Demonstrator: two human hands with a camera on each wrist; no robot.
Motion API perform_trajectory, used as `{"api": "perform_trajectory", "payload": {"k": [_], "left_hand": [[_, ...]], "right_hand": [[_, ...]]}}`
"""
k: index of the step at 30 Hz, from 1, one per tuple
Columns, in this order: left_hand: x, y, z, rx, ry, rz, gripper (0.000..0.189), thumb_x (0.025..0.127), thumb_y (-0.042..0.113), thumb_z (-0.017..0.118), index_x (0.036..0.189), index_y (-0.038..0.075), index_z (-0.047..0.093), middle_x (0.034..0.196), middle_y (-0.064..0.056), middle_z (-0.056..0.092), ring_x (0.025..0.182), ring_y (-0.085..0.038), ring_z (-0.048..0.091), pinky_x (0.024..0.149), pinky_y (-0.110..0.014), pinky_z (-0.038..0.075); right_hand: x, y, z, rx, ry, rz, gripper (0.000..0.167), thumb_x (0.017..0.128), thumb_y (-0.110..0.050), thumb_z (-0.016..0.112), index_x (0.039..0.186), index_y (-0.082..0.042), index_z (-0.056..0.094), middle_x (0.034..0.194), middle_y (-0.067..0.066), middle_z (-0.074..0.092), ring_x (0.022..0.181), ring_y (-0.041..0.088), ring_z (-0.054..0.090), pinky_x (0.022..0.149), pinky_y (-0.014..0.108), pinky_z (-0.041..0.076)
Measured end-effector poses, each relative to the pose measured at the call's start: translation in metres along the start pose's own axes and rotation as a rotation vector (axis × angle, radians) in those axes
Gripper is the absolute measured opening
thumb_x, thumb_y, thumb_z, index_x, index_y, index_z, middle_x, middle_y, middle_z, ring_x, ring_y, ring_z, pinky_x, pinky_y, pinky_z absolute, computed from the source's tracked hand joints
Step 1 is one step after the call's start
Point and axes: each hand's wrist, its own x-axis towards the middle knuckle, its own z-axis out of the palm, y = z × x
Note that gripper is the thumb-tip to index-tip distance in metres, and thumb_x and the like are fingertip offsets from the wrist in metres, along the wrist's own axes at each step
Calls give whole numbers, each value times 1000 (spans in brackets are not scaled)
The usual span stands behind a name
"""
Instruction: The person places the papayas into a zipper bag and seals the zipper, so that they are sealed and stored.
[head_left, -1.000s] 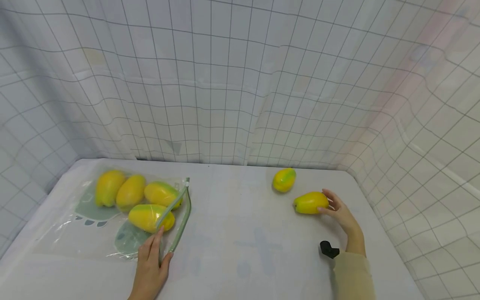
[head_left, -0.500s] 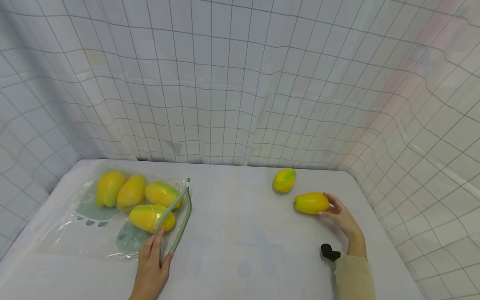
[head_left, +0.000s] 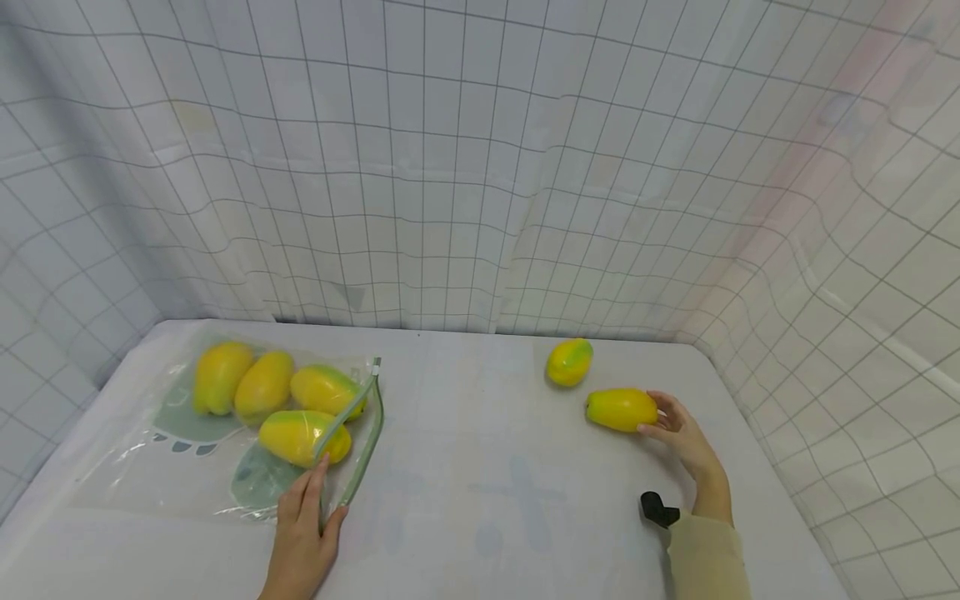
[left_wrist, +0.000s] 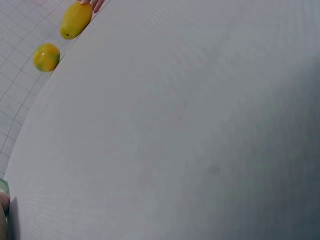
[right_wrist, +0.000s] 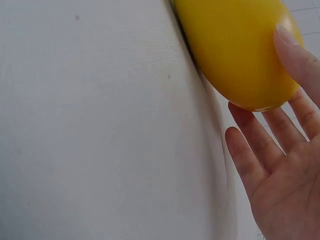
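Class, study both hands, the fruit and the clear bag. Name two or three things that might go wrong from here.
1. The right hand holds the papaya-like fruit by one end; its smooth skin might slip or roll away.
2. The left hand touches the clear plastic bag at the near end of its mouth, so the narrower far end could close up.
3. The nearest bagged fruit lies right at the mouth and may block the way or roll out.
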Motion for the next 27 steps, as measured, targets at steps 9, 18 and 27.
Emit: {"api": "perform_trajectory", "payload": {"k": [9, 18, 27], "left_hand": [[0, 0, 0, 3, -4, -2, 67, 95, 49, 29, 131, -7, 40, 112, -24, 42, 93, -35, 37, 97, -7, 11], [-1, -1, 1, -5, 15, 19, 67, 95, 48, 30, 131, -7, 41, 112, -23, 43, 92, -34, 37, 95, -8, 13], [-1, -1, 1, -4, 11, 6, 66, 95, 48, 30, 131, -7, 40, 112, -24, 43, 93, -35, 37, 97, -7, 12]], "right_hand": [[2, 6, 7, 9, 34, -40, 68, 81, -20, 70, 136, -7, 33, 136, 9, 37, 105, -2, 47, 85, 10, 39], [0, 3, 14, 21, 64, -40, 67, 80, -18, 71, 135, -5, 35, 131, 4, 40, 105, 1, 47, 85, 10, 39], [-7, -7, 27, 42, 79, -137, 59, 81, -12, 70, 130, -3, 38, 123, -6, 44, 106, 7, 45, 85, 11, 39]]}}
